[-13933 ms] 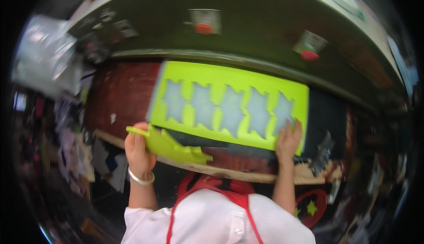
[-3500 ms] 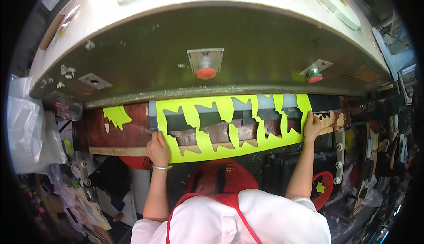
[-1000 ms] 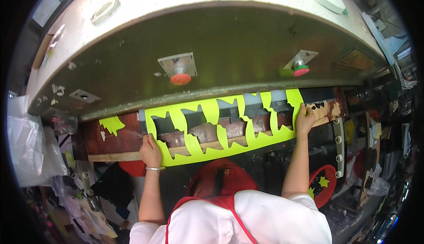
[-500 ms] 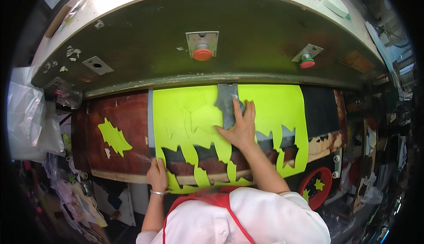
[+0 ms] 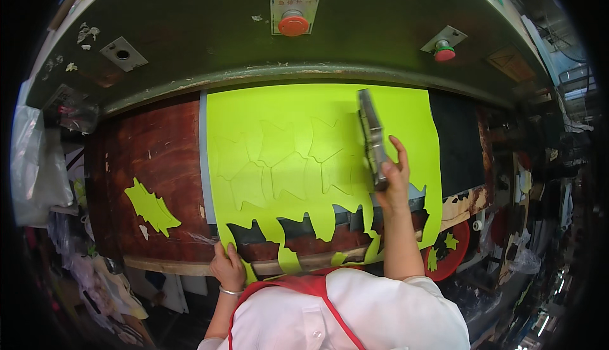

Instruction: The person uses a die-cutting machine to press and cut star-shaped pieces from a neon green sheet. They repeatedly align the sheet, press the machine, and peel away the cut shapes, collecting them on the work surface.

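A bright yellow-green sheet lies across the work surface, with outlines of cut shapes in its middle and left part and a row of cut-out gaps along its near side. My right hand grips a dark metal cutting die by its near end. The die is turned up on its edge over the right half of the sheet, its shadow falling on the sheet to its left. At the near left corner my left hand, fingers curled, holds the sheet's edge.
Cut yellow-green pieces lie stacked on the reddish-brown board at left. A green machine beam with red push buttons spans the far side. A red basin with scraps stands at the near right.
My right hand has lifted the die off the sheet and carried it right, tipping it on edge. A fresh cut outline shows where it lay. The left hand stays at the corner.
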Available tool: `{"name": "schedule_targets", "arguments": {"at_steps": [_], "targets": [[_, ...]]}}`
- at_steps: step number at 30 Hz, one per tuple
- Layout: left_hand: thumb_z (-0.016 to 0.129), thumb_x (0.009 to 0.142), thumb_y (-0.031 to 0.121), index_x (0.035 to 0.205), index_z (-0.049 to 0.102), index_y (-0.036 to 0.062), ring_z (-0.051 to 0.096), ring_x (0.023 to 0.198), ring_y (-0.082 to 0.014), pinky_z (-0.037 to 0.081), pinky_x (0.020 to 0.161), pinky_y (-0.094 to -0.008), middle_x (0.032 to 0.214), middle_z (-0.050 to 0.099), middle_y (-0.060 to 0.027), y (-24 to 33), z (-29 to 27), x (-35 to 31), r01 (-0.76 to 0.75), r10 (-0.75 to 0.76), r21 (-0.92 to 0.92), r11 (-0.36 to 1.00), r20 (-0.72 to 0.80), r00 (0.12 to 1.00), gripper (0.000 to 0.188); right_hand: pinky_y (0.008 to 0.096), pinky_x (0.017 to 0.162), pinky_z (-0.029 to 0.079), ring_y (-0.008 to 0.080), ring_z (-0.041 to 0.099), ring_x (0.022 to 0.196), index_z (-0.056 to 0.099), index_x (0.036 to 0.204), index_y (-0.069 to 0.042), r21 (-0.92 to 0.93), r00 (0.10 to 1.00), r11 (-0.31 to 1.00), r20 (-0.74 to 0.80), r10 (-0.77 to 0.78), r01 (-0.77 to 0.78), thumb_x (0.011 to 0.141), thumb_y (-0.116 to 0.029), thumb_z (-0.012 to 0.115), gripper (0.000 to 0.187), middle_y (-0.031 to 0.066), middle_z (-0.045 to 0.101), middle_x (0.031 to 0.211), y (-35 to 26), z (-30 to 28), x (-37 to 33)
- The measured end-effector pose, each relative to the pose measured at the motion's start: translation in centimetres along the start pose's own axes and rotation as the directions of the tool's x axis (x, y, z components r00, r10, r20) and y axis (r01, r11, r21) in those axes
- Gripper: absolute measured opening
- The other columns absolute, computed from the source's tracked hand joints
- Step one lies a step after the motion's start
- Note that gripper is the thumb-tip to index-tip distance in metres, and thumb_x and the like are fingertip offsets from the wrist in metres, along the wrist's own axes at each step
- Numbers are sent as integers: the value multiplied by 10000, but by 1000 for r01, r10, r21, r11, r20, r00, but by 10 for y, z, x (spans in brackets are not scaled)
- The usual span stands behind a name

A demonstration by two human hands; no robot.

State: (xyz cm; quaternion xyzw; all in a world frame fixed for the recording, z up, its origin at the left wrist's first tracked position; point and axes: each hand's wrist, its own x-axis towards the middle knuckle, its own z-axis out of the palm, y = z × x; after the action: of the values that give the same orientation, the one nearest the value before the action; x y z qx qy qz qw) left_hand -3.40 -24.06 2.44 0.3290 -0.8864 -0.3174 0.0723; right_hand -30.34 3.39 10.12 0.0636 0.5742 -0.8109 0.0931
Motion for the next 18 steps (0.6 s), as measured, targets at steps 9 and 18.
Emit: {"name": "schedule_targets", "arguments": {"at_steps": [9,18], "targets": [[505,947,209,905,536,57,544,526,-379,384,488,-459,567,541,-148,3,6,19,-6,5,-19,1000,-33,999,161,360,924,468,254,511,1109,324,1371,-73,-805,920,532,42,-390,263,594,-46,741,882,169,458,1214,-24,-16,17],[467,967,226,891,529,44,535,546,-401,381,502,-472,584,537,-172,34,11,71,0,4,51,999,-76,997,206,454,1015,349,399,415,1202,275,1392,55,-865,848,280,258,-462,416,683,-240,745,900,243,414,1326,-20,-6,83]]}}
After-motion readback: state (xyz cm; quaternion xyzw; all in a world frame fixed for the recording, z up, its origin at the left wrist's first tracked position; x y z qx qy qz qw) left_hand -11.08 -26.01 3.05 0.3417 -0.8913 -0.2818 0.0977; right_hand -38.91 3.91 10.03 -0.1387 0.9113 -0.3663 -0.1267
